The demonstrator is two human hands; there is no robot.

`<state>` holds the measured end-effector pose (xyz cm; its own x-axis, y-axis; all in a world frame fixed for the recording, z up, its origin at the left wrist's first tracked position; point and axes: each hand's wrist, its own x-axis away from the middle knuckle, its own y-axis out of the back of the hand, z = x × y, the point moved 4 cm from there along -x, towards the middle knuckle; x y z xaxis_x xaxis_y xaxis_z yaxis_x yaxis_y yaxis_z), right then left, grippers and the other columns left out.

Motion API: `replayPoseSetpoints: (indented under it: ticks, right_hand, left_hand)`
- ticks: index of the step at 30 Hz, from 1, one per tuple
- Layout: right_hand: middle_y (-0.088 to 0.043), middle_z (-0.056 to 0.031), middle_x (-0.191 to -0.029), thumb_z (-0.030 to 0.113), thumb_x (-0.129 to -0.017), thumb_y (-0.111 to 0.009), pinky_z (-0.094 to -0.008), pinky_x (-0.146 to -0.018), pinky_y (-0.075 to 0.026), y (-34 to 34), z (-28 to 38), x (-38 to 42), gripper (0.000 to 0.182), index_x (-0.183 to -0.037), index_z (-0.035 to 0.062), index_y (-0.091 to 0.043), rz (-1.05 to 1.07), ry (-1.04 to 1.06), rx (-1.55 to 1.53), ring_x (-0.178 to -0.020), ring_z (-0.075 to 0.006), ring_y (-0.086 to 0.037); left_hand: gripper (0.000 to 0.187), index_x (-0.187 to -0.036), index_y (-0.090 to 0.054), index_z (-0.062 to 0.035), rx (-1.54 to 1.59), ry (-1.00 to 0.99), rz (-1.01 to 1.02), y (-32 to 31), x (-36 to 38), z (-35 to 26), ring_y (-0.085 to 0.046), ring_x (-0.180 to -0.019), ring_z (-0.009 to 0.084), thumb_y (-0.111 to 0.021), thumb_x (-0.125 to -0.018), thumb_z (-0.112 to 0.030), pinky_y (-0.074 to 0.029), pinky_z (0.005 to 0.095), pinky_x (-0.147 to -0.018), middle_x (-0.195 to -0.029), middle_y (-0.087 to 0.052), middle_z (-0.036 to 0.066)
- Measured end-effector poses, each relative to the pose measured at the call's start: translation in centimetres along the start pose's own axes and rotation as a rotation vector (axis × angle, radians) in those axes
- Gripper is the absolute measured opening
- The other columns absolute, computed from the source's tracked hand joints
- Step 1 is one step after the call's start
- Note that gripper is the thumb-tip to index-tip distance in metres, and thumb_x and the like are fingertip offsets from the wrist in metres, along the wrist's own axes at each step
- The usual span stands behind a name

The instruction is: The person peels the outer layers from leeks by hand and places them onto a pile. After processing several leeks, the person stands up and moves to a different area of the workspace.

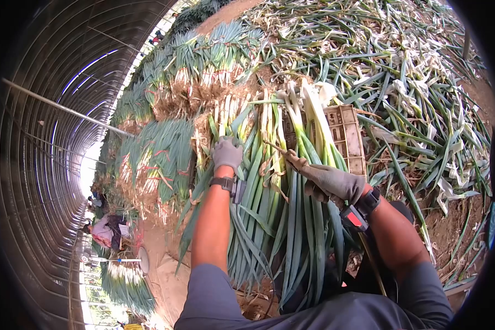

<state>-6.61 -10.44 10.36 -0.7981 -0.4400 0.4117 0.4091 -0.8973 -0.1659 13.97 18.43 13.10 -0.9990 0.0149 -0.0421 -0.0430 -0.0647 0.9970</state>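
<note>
Curling down over the loose green onions (257, 171), the gloved left hand (226, 153) has its fingers bent onto a few stalks near their pale ends; whether they close right round them, I cannot tell. The gloved right hand (335, 182) reaches across more leaves with its fingers fairly straight and close together. A thin brownish strip (274, 146) lies at its fingertips, but whether it is pinched there is unclear.

The onions lie side by side, white ends away from the body and long leaves trailing towards the lap. Those leaves overlap and tangle, so a sharp pull on one stalk could drag its neighbours askew or tear a leaf. Pressing hard with the left hand might crease the hollow greens. The thick white stalks by the crate could slip sideways if the right arm knocks them.

That crate (355, 144) is pale plastic with a latticed wall, showing beside and partly beneath the stalks; what its inside holds is hidden. Beyond the left hand lie bundles (146, 165) with red ties, and loose leaves (418, 107) cover the ground on the right.
</note>
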Motion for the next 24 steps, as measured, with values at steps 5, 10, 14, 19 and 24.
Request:
replayPoseSetpoints:
  ticks: [5, 10, 14, 19, 24]
  right_hand:
    - [-0.063, -0.0054, -0.079, 0.075, -0.096, -0.041, -0.0272, -0.046, -0.049, -0.2, -0.3, -0.2, 0.076, -0.101, 0.0025, -0.063, -0.007, -0.036, -0.004, -0.06, -0.0134, -0.063]
    - [-0.061, -0.0051, -0.075, 0.078, -0.095, -0.04, -0.0254, -0.042, -0.045, 0.0, -2.1, -1.5, 0.079, -0.096, 0.0027, -0.063, -0.032, 0.011, 0.014, -0.057, -0.0119, -0.06]
    - [-0.062, -0.0051, -0.082, 0.065, -0.101, -0.042, -0.0246, -0.043, -0.041, -0.6, -1.2, -1.7, 0.063, -0.115, 0.007, -0.059, -0.021, 0.041, -0.102, -0.054, -0.0105, -0.054]
    - [-0.049, -0.0018, -0.057, 0.073, -0.096, -0.042, -0.0265, -0.034, -0.032, 1.8, -0.6, -0.1, 0.069, -0.083, 0.0071, -0.059, -0.334, 0.011, -0.327, -0.041, -0.0112, -0.044]
    - [-0.051, -0.0019, -0.058, 0.075, -0.096, -0.041, -0.0252, -0.035, -0.034, 1.4, -0.6, 0.9, 0.071, -0.084, 0.0075, -0.059, -0.272, -0.01, -0.155, -0.042, -0.01, -0.046]
  left_hand:
    - [0.034, -0.118, -0.067, -0.0049, 0.773, 0.013, -0.03, 0.3, 0.4, 1.4, -0.071, -0.087, 0.0274, -0.067, -0.095, -0.03, -0.056, 0.0387, -0.077, -0.092, -0.072, 0.012]
    - [0.026, -0.113, -0.067, -0.0061, 1.058, -0.255, -0.15, 16.1, -0.7, -3.7, -0.066, -0.079, 0.0115, -0.061, -0.102, -0.029, -0.054, 0.0294, -0.067, -0.096, -0.069, 0.006]
    - [0.056, -0.146, -0.049, -0.0057, 0.869, -0.603, -0.358, 22.4, -6.3, -6.4, -0.065, -0.114, 0.0237, -0.068, -0.095, -0.016, -0.056, 0.036, -0.085, -0.139, -0.057, 0.015]
    - [0.059, -0.139, -0.055, -0.0027, 0.494, -0.177, -0.164, 16.8, -2.7, -2.9, -0.064, -0.119, 0.0415, -0.065, -0.092, -0.037, -0.05, 0.0464, -0.102, -0.136, -0.061, 0.026]
    - [0.057, -0.12, -0.069, -0.009, -0.164, 0.065, -0.049, 2.2, 2.5, 5.1, -0.067, -0.112, 0.0388, -0.06, -0.089, -0.055, -0.053, 0.0485, -0.095, -0.127, -0.067, 0.02]
